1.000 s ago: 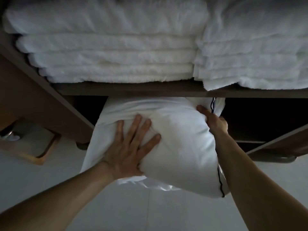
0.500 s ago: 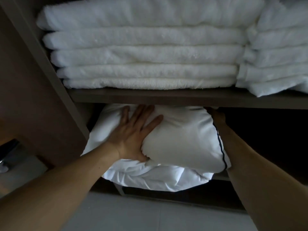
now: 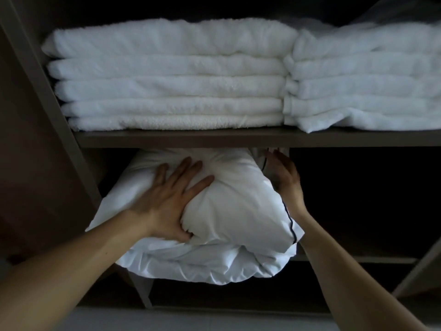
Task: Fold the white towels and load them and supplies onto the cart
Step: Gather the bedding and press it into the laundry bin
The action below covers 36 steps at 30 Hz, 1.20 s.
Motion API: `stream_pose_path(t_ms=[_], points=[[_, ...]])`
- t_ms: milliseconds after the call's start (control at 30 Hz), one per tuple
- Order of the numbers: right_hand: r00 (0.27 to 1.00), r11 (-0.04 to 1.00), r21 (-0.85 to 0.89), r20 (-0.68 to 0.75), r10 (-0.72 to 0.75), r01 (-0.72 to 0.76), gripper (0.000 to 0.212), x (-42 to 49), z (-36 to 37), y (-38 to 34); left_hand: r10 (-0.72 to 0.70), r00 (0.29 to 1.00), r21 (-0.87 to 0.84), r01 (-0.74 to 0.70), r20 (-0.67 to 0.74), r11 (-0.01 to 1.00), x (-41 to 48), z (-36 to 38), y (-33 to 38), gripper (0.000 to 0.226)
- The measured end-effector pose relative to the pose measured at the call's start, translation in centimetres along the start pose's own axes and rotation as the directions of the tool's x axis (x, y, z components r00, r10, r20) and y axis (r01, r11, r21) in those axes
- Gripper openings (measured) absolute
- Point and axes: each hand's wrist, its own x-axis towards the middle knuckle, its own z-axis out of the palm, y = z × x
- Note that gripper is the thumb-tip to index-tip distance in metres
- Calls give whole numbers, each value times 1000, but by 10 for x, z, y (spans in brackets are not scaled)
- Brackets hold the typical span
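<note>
Pressing hand: the left hand (image 3: 167, 199) lies flat on the front bulge of the pillow (image 3: 238, 201), with 4 fingers spread and straight and the thumb dug into a crease at the bulge's lower edge.
Steadying hand: the right hand (image 3: 285, 180) rests against the pillow's right side, fingers straight and close together, their tips just under the upper shelf (image 3: 238, 138); nothing is pinched.
Hands: apart, 1 on each side of the pillow, both touching it.
Pillow: white and puffy, with thin dark piping (image 3: 290, 223) down its right edge; it is doubled over, so a wrinkled lower layer shows beneath the bulge.
Lower compartment: holds the pillow at its left end, the back part tucked under the upper shelf and the front part hanging out past the lower shelf edge (image 3: 358, 259); the space to the right of the pillow is too dark to read.
Upper shelf: carries 2 stacks of folded white towels side by side, touching.
Left stack (image 3: 167, 91): 5 towels, folded edges facing out, laid flat.
Right stack (image 3: 362, 91): 5 folded edges show; its top is blurred, and its bottom towel overhangs the shelf front slightly.
Cart side panel (image 3: 59, 139): brown, at the left of both levels.
Floor (image 3: 167, 318): pale, below the cart.
</note>
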Motion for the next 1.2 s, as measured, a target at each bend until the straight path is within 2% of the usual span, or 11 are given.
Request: stream_pose_path(t_ms=[133, 200, 300, 367, 433, 500, 533, 733, 867, 1000, 1200], points=[[935, 921, -172, 137, -328, 349, 56, -9, -12, 0, 9, 1000, 24, -9, 8, 1000, 4, -7, 5, 129], [867, 869, -137, 236, -438, 476, 46, -11, -21, -6, 4, 1000, 23, -5, 31, 1000, 4, -11, 7, 126], [861, 973, 15, 463, -210, 229, 31, -18, -48, -16, 11, 999, 4, -11, 40, 1000, 2, -18, 8, 121], [852, 991, -98, 522, -30, 95, 62, -25, -60, -30, 19, 999, -8, -19, 47, 1000, -1, -21, 10, 119], [893, 871, -391, 437, -109, 298, 86, -36, -52, -48, 32, 998, -18, -31, 59, 999, -2, -25, 11, 118], [859, 609, -611, 419, -293, 505, 79, -40, -30, -56, 42, 997, -26, -41, 67, 999, -1, -30, 12, 118], [854, 586, -627, 437, -282, 514, 72, -38, -24, -56, 51, 996, -23, -49, 69, 999, -1, -31, 11, 117], [877, 855, -418, 472, -85, 308, 49, -28, -21, -9, 84, 996, 42, -84, 15, 996, -18, -34, -8, 111], [862, 780, -484, 489, -134, 396, 95, -48, -20, -1, 94, 976, 81, -80, -198, 994, -58, -15, 1, 112], [840, 638, -585, 505, -197, 501, 142, -88, -11, 15, 124, 976, 193, -88, -180, 977, -95, 23, 7, 134], [858, 763, -529, 509, -66, 372, 119, -27, -6, 17, 38, 978, 217, 8, -207, 976, -58, 23, -11, 138]])
